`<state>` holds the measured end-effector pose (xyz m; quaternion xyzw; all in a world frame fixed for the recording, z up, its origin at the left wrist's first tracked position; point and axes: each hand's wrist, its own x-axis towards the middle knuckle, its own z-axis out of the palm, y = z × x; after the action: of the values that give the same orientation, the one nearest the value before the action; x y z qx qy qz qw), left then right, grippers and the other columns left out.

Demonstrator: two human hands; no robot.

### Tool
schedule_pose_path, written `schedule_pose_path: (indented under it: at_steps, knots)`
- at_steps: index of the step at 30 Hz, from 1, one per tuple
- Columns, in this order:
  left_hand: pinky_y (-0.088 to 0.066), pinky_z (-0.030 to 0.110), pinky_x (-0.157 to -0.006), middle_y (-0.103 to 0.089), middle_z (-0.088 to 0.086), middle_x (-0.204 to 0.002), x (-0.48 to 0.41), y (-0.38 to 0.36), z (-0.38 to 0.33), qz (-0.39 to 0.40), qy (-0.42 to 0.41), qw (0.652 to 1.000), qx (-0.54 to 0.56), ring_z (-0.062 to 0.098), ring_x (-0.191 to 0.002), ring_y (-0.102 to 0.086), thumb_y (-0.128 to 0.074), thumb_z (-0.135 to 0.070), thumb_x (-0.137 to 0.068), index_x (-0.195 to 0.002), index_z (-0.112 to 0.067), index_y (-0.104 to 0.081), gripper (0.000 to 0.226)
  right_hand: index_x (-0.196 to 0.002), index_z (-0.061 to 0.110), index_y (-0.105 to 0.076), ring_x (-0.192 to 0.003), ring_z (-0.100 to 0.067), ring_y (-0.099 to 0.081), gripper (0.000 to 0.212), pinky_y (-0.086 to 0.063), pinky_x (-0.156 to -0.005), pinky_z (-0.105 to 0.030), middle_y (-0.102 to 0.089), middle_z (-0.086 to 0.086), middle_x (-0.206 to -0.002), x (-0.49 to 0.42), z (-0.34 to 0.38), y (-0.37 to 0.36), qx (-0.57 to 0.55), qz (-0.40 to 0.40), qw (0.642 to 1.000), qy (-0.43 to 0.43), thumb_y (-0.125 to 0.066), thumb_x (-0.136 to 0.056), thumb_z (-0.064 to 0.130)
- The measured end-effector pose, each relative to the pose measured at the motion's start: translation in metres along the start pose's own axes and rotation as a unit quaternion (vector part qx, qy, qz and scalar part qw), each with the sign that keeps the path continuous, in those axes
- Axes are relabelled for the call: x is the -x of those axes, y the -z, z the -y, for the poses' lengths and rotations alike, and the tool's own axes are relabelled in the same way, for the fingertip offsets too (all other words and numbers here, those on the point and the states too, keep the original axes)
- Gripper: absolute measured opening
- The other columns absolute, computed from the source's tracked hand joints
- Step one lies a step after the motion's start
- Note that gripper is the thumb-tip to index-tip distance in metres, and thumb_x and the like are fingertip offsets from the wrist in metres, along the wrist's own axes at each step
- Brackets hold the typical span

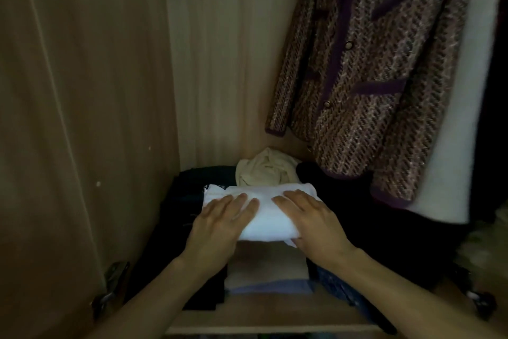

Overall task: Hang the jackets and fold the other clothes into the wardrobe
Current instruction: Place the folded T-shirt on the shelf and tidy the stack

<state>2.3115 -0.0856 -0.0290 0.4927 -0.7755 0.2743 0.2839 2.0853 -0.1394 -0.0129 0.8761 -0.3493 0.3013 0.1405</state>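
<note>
Both my hands lie flat and spread on the folded white garment (270,211), left hand (220,226) on its left half, right hand (313,224) on its right half; nothing is gripped, the palms only press down. The garment sits on top of a stack of folded clothes on the wardrobe shelf (264,314), toward the shelf's front edge, with a pale folded piece (268,264) and a light blue layer (272,285) showing under it. Pressing from both sides probably serves to flatten the fold and square it to the pile so it will not slide. A cream garment (265,169) lies bunched toward the back of the shelf, dark clothes (181,201) to the left, denim (338,286) at the right front. The tweed jacket (368,69) already hangs above the shelf's right side, a white one (445,162) beside it. Judgement: this piece is nearly stowed; the cream one looks unfolded.
</note>
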Motion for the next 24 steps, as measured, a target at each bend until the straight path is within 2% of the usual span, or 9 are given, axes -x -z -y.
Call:
schedule_pose_path:
  at_steps: [5,9,12,14,16,18,20,22,24]
  knots:
    - [-0.056,0.051,-0.088,-0.062,0.015,-0.133,-0.004,-0.062,0.026,-0.015,-0.001,1.000,0.023,0.034,-0.112,-0.066,-0.085,-0.008,-0.069,-0.136,-0.015,-0.058,0.072,-0.128,0.011,-0.064,-0.113,-0.038,-0.064,0.082,-0.056,-0.085,-0.055,-0.064,-0.018,-0.128,-0.011,-0.022,-0.041,0.033,0.007,0.999,-0.016,-0.095,-0.052,0.010]
    - [-0.042,0.052,-0.107,-0.051,0.009,-0.146,-0.012,-0.112,0.039,-0.020,-0.016,0.999,0.024,0.030,-0.131,-0.052,-0.053,-0.022,-0.097,-0.145,-0.019,-0.042,0.050,-0.134,0.011,-0.060,-0.127,-0.040,-0.053,0.077,-0.045,-0.099,-0.061,-0.055,-0.019,-0.139,-0.017,-0.051,-0.080,0.043,0.003,0.999,-0.017,-0.091,-0.063,0.015]
    - [-0.046,0.054,-0.103,-0.044,0.006,-0.149,0.008,-0.148,0.024,0.067,-0.007,0.996,0.063,0.031,-0.130,-0.054,-0.054,-0.014,-0.094,-0.144,-0.020,-0.046,0.052,-0.127,0.012,-0.065,-0.121,-0.041,-0.058,0.073,-0.049,-0.093,-0.062,-0.058,-0.019,-0.135,0.007,-0.058,-0.118,0.030,0.058,0.997,-0.031,-0.093,-0.060,0.011]
    - [-0.042,0.053,-0.107,-0.025,0.002,-0.156,0.031,-0.169,0.018,0.164,0.014,0.981,0.108,0.030,-0.139,-0.043,-0.059,-0.003,-0.085,-0.150,-0.023,-0.039,0.070,-0.126,0.012,-0.065,-0.118,-0.042,-0.060,0.069,-0.050,-0.088,-0.063,-0.055,-0.016,-0.136,0.030,-0.059,-0.141,-0.009,0.108,0.993,-0.042,-0.092,-0.062,0.008]
    - [-0.027,0.052,-0.117,-0.011,-0.001,-0.162,0.046,-0.180,0.020,0.226,0.041,0.962,0.145,0.026,-0.149,-0.022,-0.055,-0.001,-0.082,-0.155,-0.027,-0.023,0.083,-0.139,0.012,-0.052,-0.135,-0.042,-0.043,0.069,-0.040,-0.104,-0.062,-0.038,-0.013,-0.149,0.043,-0.067,-0.153,-0.068,0.155,0.984,-0.054,-0.082,-0.076,0.012]
    - [-0.014,0.045,-0.123,-0.003,-0.005,-0.164,0.048,-0.179,0.027,0.259,0.040,0.952,0.160,0.018,-0.152,-0.007,-0.051,-0.015,-0.087,-0.156,-0.031,-0.013,0.081,-0.153,0.024,-0.017,-0.151,-0.028,0.000,0.079,-0.008,-0.123,-0.046,-0.002,-0.002,-0.162,0.046,-0.080,-0.150,-0.081,0.221,0.971,-0.052,-0.064,-0.090,0.029]
    - [-0.005,0.037,-0.124,0.005,-0.009,-0.165,0.046,-0.176,0.031,0.281,0.033,0.943,0.174,0.010,-0.152,0.005,-0.048,-0.035,-0.091,-0.156,-0.034,-0.006,0.078,-0.152,0.035,0.004,-0.147,-0.012,0.024,0.081,0.014,-0.120,-0.030,0.021,0.010,-0.159,0.042,-0.086,-0.142,-0.094,0.290,0.951,-0.044,-0.051,-0.095,0.053]
    - [-0.004,0.035,-0.124,0.006,-0.011,-0.165,0.043,-0.173,0.032,0.266,0.047,0.945,0.187,0.006,-0.151,0.009,-0.045,-0.057,-0.093,-0.156,-0.036,-0.005,0.077,-0.154,0.034,-0.002,-0.148,-0.010,0.019,0.078,0.012,-0.120,-0.027,0.016,0.009,-0.160,0.035,-0.084,-0.135,-0.100,0.289,0.950,-0.061,-0.043,-0.094,0.064]
    - [-0.005,0.038,-0.124,0.006,-0.013,-0.164,0.033,-0.171,0.030,0.240,0.076,0.950,0.186,0.005,-0.151,0.011,-0.035,-0.071,-0.093,-0.156,-0.038,-0.004,0.078,-0.154,0.026,-0.021,-0.151,-0.015,0.003,0.070,0.003,-0.123,-0.030,-0.003,0.001,-0.163,0.022,-0.076,-0.131,-0.088,0.224,0.967,-0.086,-0.036,-0.096,0.062]
